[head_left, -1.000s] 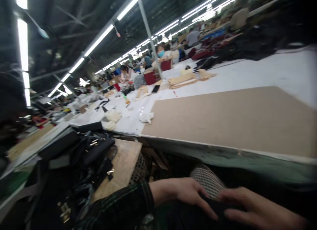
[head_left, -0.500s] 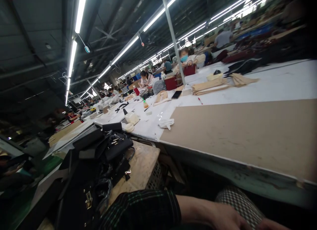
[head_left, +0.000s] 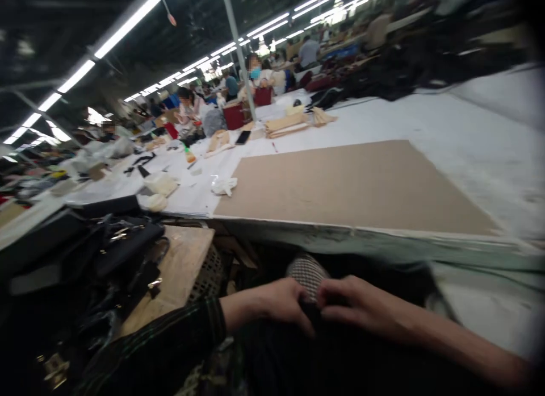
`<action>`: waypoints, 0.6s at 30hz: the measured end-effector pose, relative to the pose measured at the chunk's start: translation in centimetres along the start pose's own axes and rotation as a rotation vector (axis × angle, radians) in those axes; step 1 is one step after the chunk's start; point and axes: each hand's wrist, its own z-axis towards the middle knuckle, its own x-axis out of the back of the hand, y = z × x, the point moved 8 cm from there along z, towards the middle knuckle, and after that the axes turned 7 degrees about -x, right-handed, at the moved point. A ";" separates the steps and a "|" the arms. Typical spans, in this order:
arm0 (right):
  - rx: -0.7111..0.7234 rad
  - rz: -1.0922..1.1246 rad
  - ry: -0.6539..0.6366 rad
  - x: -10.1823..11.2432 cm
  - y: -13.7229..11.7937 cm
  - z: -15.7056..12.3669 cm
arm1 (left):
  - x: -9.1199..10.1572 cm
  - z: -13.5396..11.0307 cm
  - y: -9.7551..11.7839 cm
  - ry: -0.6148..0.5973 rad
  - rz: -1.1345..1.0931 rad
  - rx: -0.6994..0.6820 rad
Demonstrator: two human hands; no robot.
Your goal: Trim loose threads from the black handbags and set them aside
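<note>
Both of my hands are low over my lap, close together, above dark cloth. My left hand (head_left: pixel 286 303) comes in from a dark checked sleeve; its fingers curl down over something dark, with the thumb pointing down. My right hand (head_left: pixel 355 303) faces it, fingers bent and pinched toward the thumb. What lies between the fingertips is dark and blurred, so I cannot make it out. Just beyond the hands shows a black-and-white checked cloth (head_left: pixel 305 274). A brown sheet (head_left: pixel 340 186) lies flat on the white worktable (head_left: pixel 460 123) ahead.
Black bags with gold clasps (head_left: pixel 121 237) are piled at left, beside a wooden board (head_left: pixel 183 259) over a plastic crate (head_left: pixel 208 271). On the table are a crumpled white glove (head_left: pixel 223 185), a phone (head_left: pixel 243 137) and tan pieces (head_left: pixel 287 125). Co-workers sit beyond, near a pole (head_left: pixel 238 49).
My view has swung right and down, so the table and bags sit further left. Both hands now show more fully; earlier they were at the bottom edge.
</note>
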 end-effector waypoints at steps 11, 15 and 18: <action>-0.048 0.116 0.000 0.4 1.3 -0.1 | 0.6 -2.0 1.8 0.022 -0.133 -0.192; 0.006 0.124 -0.029 0.1 1.3 0.4 | 0.4 -2.1 1.0 0.014 -0.194 -0.189; 0.053 0.136 -0.071 -0.2 1.0 0.5 | 0.2 -1.8 0.8 -0.003 -0.234 -0.206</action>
